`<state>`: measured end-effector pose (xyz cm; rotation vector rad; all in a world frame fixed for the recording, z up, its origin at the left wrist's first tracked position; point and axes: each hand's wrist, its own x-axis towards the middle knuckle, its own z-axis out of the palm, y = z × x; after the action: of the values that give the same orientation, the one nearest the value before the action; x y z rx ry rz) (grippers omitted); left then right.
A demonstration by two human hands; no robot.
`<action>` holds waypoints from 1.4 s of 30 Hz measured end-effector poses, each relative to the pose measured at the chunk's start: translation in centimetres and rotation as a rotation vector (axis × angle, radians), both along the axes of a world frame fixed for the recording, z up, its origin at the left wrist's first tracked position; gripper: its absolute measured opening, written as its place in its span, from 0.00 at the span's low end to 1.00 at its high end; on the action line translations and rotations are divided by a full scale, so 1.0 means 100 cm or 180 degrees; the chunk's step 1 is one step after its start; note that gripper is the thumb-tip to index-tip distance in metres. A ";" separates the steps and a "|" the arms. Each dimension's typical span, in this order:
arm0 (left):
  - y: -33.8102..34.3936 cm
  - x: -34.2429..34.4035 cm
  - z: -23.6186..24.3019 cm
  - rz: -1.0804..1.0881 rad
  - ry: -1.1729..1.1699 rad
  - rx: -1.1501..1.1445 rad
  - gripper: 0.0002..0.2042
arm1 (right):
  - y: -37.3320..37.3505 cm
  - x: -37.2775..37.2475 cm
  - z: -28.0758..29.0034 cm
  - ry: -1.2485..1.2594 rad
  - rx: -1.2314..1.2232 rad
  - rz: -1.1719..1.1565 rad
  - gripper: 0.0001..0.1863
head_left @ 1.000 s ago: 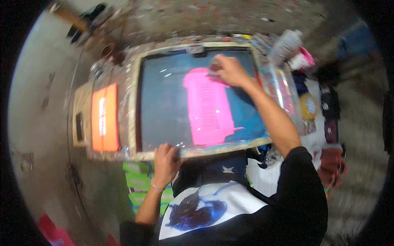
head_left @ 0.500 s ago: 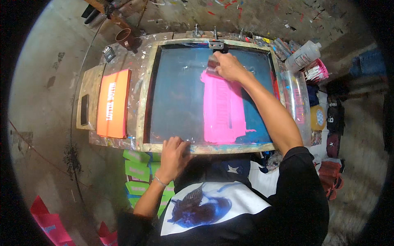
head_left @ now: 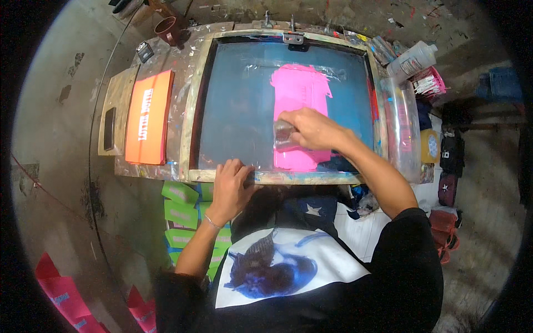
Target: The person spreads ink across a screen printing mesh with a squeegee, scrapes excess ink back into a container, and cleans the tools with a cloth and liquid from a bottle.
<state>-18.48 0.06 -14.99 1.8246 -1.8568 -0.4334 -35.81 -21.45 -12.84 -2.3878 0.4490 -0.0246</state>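
My right hand (head_left: 308, 127) grips a squeegee (head_left: 284, 136) in the lower half of a pink ink patch (head_left: 300, 91) on a blue screen (head_left: 239, 100). My left hand (head_left: 232, 186) rests with its fingers curled over the near bar of the wooden screen frame (head_left: 288, 177), left of the ink. A metal hinge (head_left: 293, 39) holds the frame at its far edge. The surface beneath the screen is hidden.
An orange printed stack (head_left: 147, 119) and a board with a phone (head_left: 110, 127) lie left. A mug (head_left: 166, 30), plastic bottle (head_left: 411, 61), pink container (head_left: 430, 80) and clear sheet (head_left: 402, 133) surround the frame. Green printed pieces (head_left: 177, 213) lie below the table.
My right hand has pulled the squeegee from the far end of the ink toward me, into its lower half. My left hand stays on the frame. The whole view has shifted slightly.
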 end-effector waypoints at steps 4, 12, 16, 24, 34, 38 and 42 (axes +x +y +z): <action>0.001 -0.001 -0.001 -0.0046 0.0007 -0.0137 0.20 | 0.038 -0.015 0.003 -0.0087 -0.0306 -0.0019 0.17; 0.005 -0.003 0.004 0.0053 -0.0019 -0.0023 0.20 | 0.059 -0.043 0.010 -0.1119 -0.1399 -0.0632 0.11; 0.003 -0.004 -0.007 0.0038 -0.0014 0.0006 0.21 | -0.043 -0.034 0.002 -0.0775 -0.0956 -0.1095 0.18; 0.001 -0.002 -0.003 0.0062 0.0063 0.0043 0.20 | -0.111 -0.019 -0.014 -0.0230 -0.1111 -0.1429 0.18; 0.002 0.000 -0.004 0.0029 0.0087 -0.0022 0.20 | 0.013 -0.058 0.001 -0.0052 -0.0512 -0.1261 0.16; 0.005 0.001 -0.008 0.0046 0.0094 -0.0087 0.19 | 0.041 -0.069 0.005 0.0305 -0.0446 -0.1732 0.16; 0.006 -0.001 -0.007 -0.0001 0.0105 -0.0124 0.19 | 0.051 -0.075 -0.003 0.0350 -0.0238 -0.2178 0.19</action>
<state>-18.62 0.68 -15.74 1.7813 -1.8308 -0.4220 -43.26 -16.35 -13.14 -2.1998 1.3131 -0.2210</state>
